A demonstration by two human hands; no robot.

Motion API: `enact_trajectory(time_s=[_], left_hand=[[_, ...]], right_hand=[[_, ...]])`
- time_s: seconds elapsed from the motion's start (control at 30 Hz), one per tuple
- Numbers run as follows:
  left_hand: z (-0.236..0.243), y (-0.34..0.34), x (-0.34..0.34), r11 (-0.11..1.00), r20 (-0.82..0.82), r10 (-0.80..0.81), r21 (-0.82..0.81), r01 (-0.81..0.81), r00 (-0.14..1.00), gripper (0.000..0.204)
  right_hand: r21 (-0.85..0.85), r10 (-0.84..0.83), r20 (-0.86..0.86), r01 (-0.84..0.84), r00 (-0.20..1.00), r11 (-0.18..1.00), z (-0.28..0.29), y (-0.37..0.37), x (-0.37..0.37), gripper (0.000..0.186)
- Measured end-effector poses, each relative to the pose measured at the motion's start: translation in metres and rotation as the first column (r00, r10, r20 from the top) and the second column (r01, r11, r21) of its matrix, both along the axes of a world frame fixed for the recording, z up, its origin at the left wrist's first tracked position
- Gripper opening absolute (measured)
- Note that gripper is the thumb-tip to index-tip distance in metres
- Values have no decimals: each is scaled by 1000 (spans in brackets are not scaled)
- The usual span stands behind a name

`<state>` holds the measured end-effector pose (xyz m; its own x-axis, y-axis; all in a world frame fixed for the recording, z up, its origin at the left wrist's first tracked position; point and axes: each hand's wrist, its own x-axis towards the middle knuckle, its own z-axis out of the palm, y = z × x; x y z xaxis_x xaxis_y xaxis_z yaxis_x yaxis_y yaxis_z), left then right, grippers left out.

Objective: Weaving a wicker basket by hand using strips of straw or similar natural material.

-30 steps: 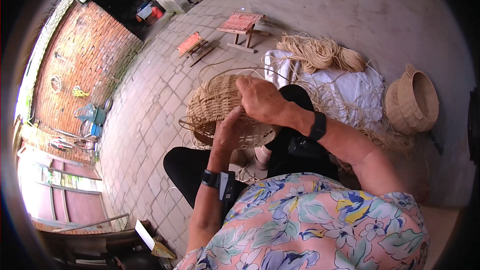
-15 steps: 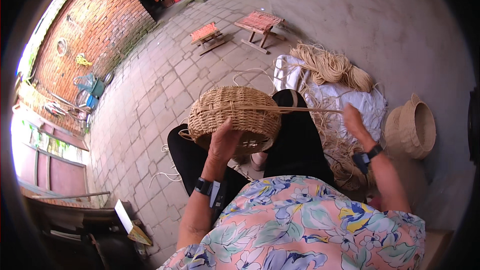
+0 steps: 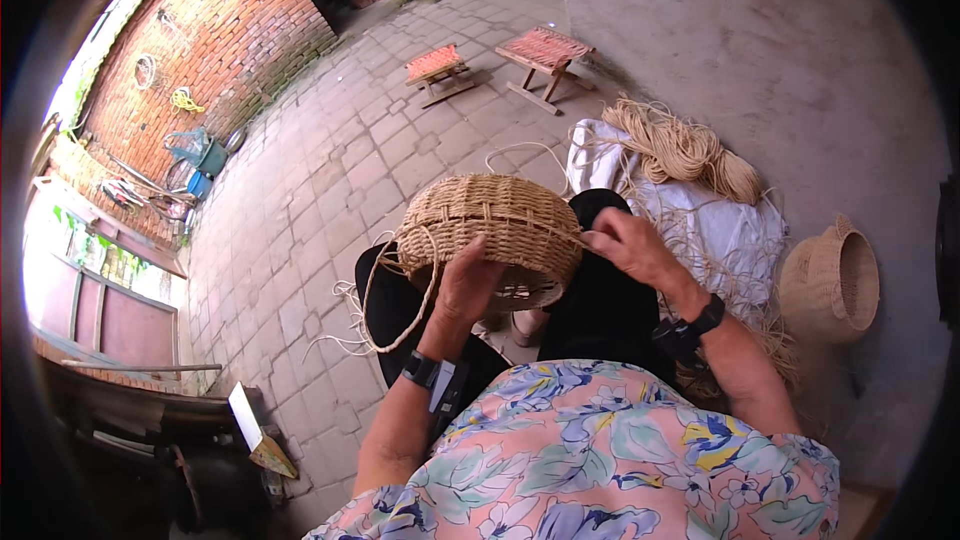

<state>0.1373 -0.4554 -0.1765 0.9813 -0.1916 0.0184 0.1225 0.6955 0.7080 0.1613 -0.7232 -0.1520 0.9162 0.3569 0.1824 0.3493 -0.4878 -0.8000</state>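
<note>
A round woven basket, of tan twisted cord, rests tilted over my knees with its opening toward me. My left hand grips its near rim, thumb on the outer wall and the other fingers hidden inside. At the basket's right side is my right hand, its fingers pinched together against the weave; what they hold is too small to make out. From the left part of the wall a loose loop of cord hangs down past my left wrist.
To the right, a thick hank of cord lies on a white sack among tangled strands. Beside it stands another woven basket, close to the plaster wall. Two low stools stand ahead on the paved floor.
My right hand has come in from the far right to the basket's side. The taut cord between them no longer shows, and a loose loop now hangs at the left.
</note>
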Motion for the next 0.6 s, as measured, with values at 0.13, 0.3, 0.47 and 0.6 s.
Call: enact_trajectory(time_s=[0.13, 0.3, 0.47, 0.6], left_hand=[[-3, -1, 3, 998, -1, -38, -45, 38, 999, 40], [3, 7, -6, 998, -10, -10, -57, 9, 1000, 40], [1, 1, -2, 997, -22, -48, -69, 46, 999, 39], [-8, 4, -2, 993, -62, -111, -56, 108, 992, 36]], right_hand=[[78, 209, -98, -201, 973, 976, 10, 30, -1, 28], [178, -110, -218, 150, 970, 973, -115, -107, 22, 14], [-746, -637, 87, 473, 766, 468, -256, -361, -47, 24], [-888, -595, -2, 272, 804, 371, -261, -342, -48, 27]])
